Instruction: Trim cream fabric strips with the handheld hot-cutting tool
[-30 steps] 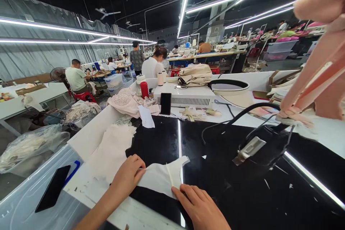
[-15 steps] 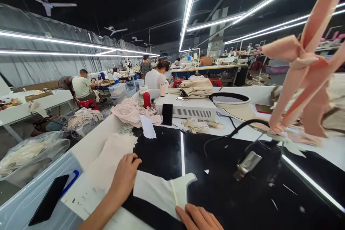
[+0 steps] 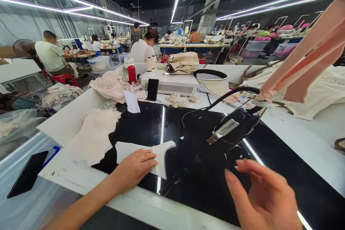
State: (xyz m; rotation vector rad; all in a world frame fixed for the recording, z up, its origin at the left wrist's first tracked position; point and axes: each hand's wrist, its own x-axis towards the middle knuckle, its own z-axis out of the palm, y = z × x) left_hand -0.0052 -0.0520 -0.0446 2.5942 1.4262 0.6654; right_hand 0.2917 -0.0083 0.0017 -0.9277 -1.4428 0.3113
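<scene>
A white cut fabric piece (image 3: 161, 152) with a curved edge lies flat on the glossy black tabletop (image 3: 188, 187). My left hand (image 3: 138, 167) rests on it, fingers stretched out and pressing it down near the seam. My right hand (image 3: 265, 194) is raised over the right part of the black surface, thumb and fingers apart, holding nothing. Beyond it, a black hand tool with a metal plate (image 3: 225, 131) hangs by a thick dark cable, with pink fabric strips (image 3: 293, 57) tied above it.
Pale fabric pieces (image 3: 93, 134) are piled left of the black surface. A phone (image 3: 152, 90) leans against a white vented box (image 3: 172, 84) with folded cloth (image 3: 183, 63) on top. A visor cap (image 3: 211, 79) lies beside it. People sit at machines farther back.
My left hand has moved onto the fabric piece, which now lies flatter. My right hand has let go of its near edge and risen to the right. The view has shifted rightward and down.
</scene>
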